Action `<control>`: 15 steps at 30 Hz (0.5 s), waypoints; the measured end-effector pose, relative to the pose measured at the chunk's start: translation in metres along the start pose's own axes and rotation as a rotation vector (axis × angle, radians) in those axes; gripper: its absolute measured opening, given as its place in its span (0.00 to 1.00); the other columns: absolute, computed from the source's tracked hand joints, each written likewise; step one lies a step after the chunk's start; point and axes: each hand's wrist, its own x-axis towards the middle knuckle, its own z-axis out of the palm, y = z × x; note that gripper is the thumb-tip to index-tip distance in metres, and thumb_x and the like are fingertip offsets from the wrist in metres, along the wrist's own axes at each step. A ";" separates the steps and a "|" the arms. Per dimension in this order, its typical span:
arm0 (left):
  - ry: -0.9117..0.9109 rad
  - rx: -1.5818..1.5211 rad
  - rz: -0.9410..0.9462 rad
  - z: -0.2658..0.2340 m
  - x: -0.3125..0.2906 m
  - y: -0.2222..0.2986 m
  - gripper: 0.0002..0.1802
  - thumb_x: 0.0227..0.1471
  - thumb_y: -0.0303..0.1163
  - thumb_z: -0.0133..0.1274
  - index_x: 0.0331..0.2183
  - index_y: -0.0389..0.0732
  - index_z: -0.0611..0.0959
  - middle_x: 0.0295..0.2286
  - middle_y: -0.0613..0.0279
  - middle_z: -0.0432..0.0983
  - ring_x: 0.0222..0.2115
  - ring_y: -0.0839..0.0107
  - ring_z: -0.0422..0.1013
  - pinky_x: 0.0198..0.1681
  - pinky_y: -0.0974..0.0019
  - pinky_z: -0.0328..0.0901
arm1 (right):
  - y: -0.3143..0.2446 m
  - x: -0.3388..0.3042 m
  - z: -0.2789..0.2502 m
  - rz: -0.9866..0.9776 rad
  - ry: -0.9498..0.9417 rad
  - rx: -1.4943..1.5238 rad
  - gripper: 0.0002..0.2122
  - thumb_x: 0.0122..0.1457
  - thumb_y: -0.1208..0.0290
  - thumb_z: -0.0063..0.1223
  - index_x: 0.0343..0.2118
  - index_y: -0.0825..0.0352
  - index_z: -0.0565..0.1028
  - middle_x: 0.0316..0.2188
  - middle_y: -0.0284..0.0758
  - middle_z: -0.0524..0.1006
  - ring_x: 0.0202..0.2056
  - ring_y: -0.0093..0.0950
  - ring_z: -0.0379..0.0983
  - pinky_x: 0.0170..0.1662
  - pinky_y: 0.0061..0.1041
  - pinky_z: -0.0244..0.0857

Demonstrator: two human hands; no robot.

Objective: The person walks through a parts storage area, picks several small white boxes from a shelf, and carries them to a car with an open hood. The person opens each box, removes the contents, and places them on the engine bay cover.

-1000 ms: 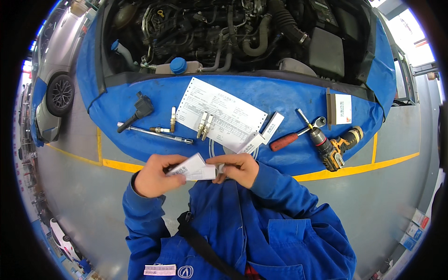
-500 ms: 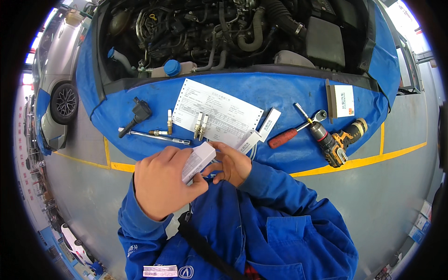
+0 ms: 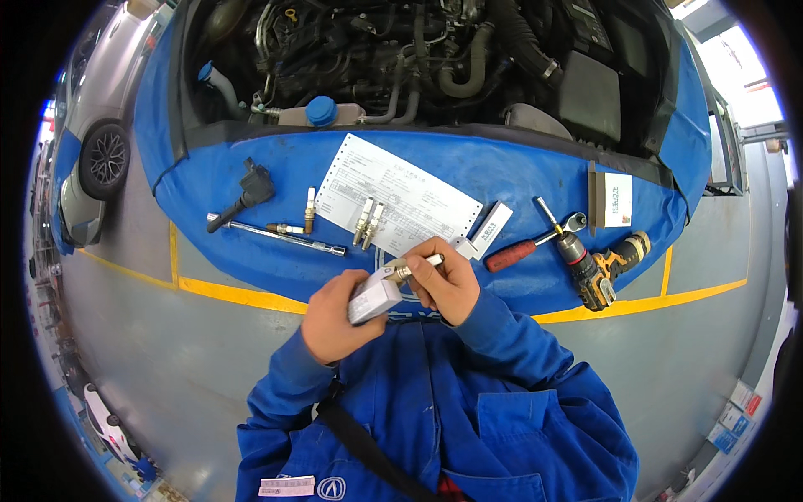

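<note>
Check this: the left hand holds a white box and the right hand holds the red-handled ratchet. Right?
Not quite: the right hand holds a spark plug, as the head view shows. The left hand does hold a white box.

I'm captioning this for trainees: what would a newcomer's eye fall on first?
At centre, the left hand holds a white box, the right hand a spark plug. A blue cover spreads below the engine bay at the top. A cordless drill lies toward the cover's right.
</note>
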 end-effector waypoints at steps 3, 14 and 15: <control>-0.006 -0.300 -0.066 0.020 -0.004 -0.014 0.25 0.41 0.31 0.60 0.43 0.35 0.73 0.32 0.51 0.77 0.33 0.63 0.75 0.37 0.63 0.68 | -0.010 -0.003 0.001 -0.077 -0.044 -0.273 0.07 0.63 0.70 0.47 0.37 0.69 0.70 0.23 0.32 0.73 0.20 0.15 0.65 0.23 0.14 0.57; 0.039 -0.866 -0.130 0.023 -0.001 -0.039 0.18 0.49 0.29 0.57 0.43 0.32 0.76 0.33 0.58 0.77 0.32 0.74 0.73 0.37 0.71 0.67 | -0.013 0.018 0.019 -0.028 -0.235 -0.457 0.08 0.62 0.69 0.47 0.39 0.69 0.69 0.21 0.30 0.71 0.19 0.15 0.64 0.22 0.15 0.56; 0.030 -0.878 -0.146 0.023 -0.002 -0.042 0.18 0.49 0.29 0.57 0.42 0.32 0.77 0.32 0.58 0.78 0.32 0.75 0.73 0.36 0.72 0.67 | -0.013 0.020 0.020 -0.003 -0.254 -0.495 0.08 0.62 0.69 0.47 0.39 0.68 0.69 0.21 0.30 0.71 0.19 0.15 0.64 0.22 0.15 0.56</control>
